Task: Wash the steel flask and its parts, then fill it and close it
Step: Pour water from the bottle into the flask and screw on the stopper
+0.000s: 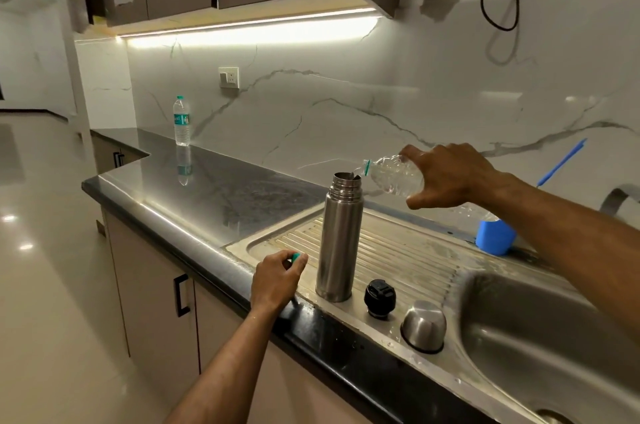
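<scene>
- Sink basin [554, 337]: cut off by the right and bottom edges; drain only part-seen at the bottom edge.
- Tap [618, 197], behind the basin: only a curved piece shows, the rest is past the right edge.
- Blue cup [493, 238], behind the basin: right side hidden by the forearm.
- Plastic bottle [394, 174] tipped at the steel flask [341, 236] mouth: rear part covered by the right hand [450, 178].
- Teal cap [295, 256], left of the flask: mostly hidden in the left hand [277, 280] (only an edge shows).
- Flask interior: water level cannot be told.
- Second bottle [181, 120], far left of the basin: label print too small to read.
</scene>
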